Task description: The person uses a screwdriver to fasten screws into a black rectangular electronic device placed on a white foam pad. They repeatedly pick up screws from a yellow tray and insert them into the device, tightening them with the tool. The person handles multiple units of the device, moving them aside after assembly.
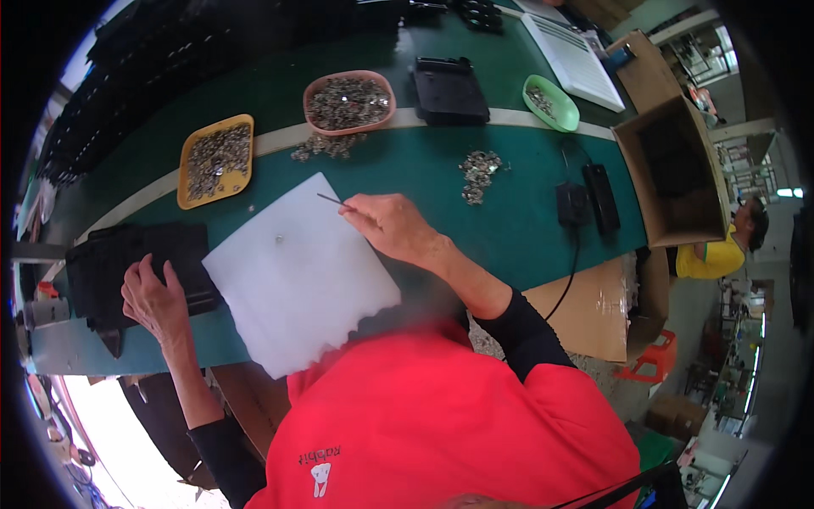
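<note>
My right hand (394, 226) is closed round a thin dark rod-like tool (329, 199), its tip pointing left over a white foam sheet (305, 288). One small metal piece (279, 239) lies on the sheet, whose near edge is torn and reaches my red top. To the left, my left hand (156, 299) rests on a flat black plastic part (191, 254) with its fingers apart. More black parts appear to lie under that hand, partly hidden by it.
Small metal pieces fill a yellow tray (185, 192) and a pink tray (393, 109); some sit in a green dish (566, 120). Loose piles (479, 176) lie on the green table. A black case (449, 89), black adapter (573, 204) and open carton (678, 229) stand around. A person (716, 257) is at far right.
</note>
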Demonstrator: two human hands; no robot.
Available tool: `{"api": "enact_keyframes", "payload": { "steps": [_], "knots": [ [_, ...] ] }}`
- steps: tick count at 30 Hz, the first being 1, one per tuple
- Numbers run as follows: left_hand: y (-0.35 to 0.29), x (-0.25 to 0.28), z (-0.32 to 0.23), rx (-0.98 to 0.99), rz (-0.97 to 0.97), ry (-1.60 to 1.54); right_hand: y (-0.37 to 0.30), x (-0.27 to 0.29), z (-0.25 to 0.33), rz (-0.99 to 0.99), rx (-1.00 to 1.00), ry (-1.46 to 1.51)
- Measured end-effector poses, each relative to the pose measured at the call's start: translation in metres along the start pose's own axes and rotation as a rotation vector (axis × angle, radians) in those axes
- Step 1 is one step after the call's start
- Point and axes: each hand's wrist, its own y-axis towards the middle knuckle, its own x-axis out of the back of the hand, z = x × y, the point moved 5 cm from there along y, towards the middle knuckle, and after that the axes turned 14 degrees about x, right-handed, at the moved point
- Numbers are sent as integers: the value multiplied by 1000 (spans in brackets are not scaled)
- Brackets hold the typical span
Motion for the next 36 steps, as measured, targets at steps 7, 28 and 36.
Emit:
{"api": "enact_keyframes", "payload": {
  "steps": [7, 28, 36],
  "knots": [
    [-3, -9, -19, -78, 158, -57, -30, 134, -52, -294, -163, -411],
    [-31, -39, -72, -98, 402, -316, -103, 130, -35, -227, -476, -346],
    [-14, -54, -56, 56, 580, -475, -114, 125, -47, -221, -342, -473]
  ]
}}
